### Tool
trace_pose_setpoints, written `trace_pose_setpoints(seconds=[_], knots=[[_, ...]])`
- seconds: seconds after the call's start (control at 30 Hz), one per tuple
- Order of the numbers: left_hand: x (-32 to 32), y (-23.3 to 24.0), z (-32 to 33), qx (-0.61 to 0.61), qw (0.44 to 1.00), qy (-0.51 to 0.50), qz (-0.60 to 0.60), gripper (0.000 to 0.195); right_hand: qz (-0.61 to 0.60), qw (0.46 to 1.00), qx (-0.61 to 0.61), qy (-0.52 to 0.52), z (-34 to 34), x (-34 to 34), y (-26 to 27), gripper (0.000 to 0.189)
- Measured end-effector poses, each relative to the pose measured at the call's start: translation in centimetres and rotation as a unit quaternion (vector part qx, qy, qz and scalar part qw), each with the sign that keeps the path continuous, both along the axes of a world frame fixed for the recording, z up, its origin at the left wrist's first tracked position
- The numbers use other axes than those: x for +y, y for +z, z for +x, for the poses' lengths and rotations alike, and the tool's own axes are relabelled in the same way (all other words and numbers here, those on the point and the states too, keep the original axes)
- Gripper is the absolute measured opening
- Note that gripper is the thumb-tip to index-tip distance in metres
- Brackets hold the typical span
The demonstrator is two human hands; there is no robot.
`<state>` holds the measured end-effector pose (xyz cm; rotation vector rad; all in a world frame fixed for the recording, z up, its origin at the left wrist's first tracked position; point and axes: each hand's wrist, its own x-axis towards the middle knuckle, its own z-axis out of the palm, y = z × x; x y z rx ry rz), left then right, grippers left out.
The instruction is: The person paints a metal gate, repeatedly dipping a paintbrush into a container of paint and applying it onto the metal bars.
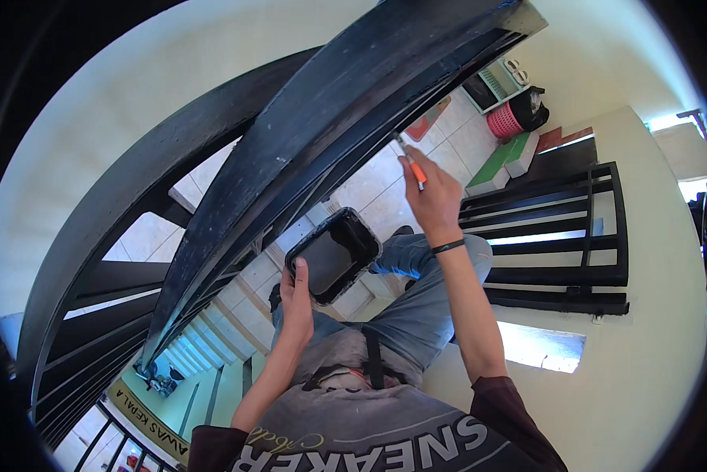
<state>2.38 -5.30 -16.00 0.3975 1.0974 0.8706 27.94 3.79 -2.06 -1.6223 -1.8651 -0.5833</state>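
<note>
My left hand grips the near left rim of a black rectangular paint tray, thumb over the edge. Dark, glossy liquid lies in the tray, and its rim is smeared. In my right hand is a small paintbrush with an orange and white handle. Its bristle end points up and left, close to the lower edge of a dark metal stair railing; whether it touches cannot be made out. The broad railing band runs diagonally across the view and carries pale specks.
Dark stair treads and a curved stringer stand at left. A black metal gate is by the right wall. Beyond are a green-topped block, a pink basket and a shelf rack. Tiled steps descend below.
</note>
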Motion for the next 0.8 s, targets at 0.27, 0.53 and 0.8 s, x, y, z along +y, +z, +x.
trace_pose_setpoints(seconds=[0.27,0.53,0.8], knots=[[-1.5,0.9,-1.5,-0.045,0.999,0.018,-0.007,0.068,-0.009,0.988,-0.153,0.033,-0.3,-0.7,-1.8,0.034],[-1.5,0.7,-3.1,-0.059,0.998,0.034,0.003,0.061,-0.022,0.999,-0.036,0.017,-0.2,-0.2,-1.6,0.026],[-1.7,1.3,-3.5,-0.076,0.996,0.045,0.006,0.063,0.066,0.987,-0.146,0.020,-1.4,-2.0,2.1,0.029]])
